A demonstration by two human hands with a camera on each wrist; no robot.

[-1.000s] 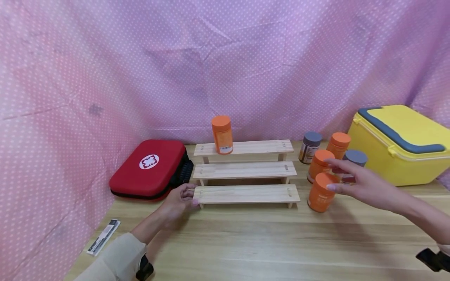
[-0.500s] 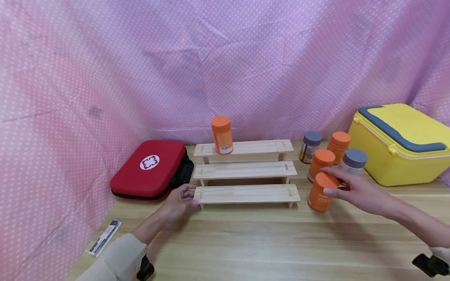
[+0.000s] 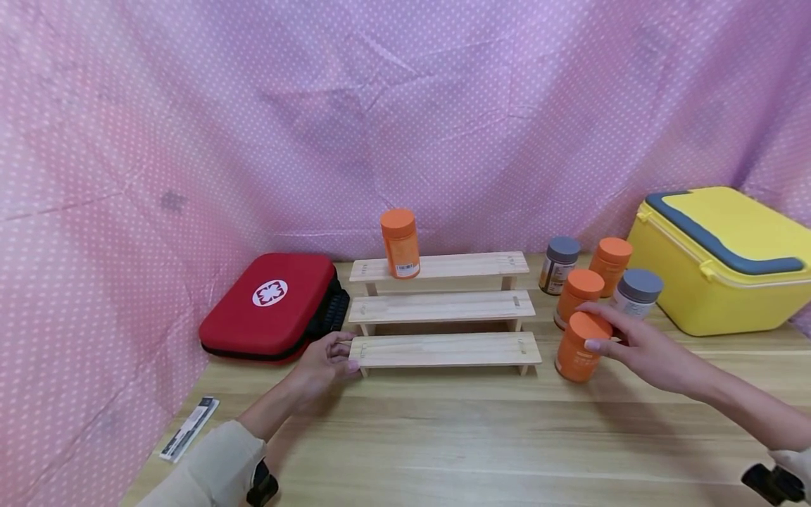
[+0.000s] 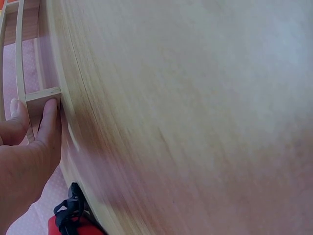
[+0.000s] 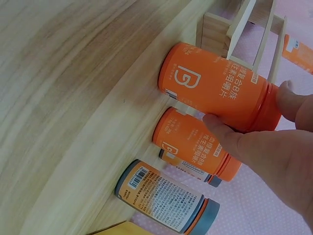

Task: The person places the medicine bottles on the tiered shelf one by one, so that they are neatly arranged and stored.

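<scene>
My left hand (image 3: 324,362) holds the left end of a three-step wooden rack (image 3: 443,351); the left wrist view shows its thumb by the board and a finger against the leg (image 4: 43,100). At the right, my right hand (image 3: 652,348) has thumb and fingers about the lid of the nearest orange supplement bottle (image 3: 578,352), which stands upright on the table. White print on that bottle shows in the right wrist view. Right behind it are two more orange bottles (image 3: 575,296) and two grey-lidded bottles (image 3: 559,264). Another orange bottle (image 3: 402,246) stands on the rack's top step, left of centre.
A red first-aid case (image 3: 269,306) lies left of the rack. A yellow box (image 3: 716,296) with a grey-trimmed lid stands behind the bottles at the right. On the table's left side is a small printed strip packet (image 3: 189,429). Pink dotted cloth (image 3: 443,127) hangs behind everything.
My right hand has come down from above the bottles onto the nearest orange bottle's lid and closed round it. The left hand stays at the rack's end.
</scene>
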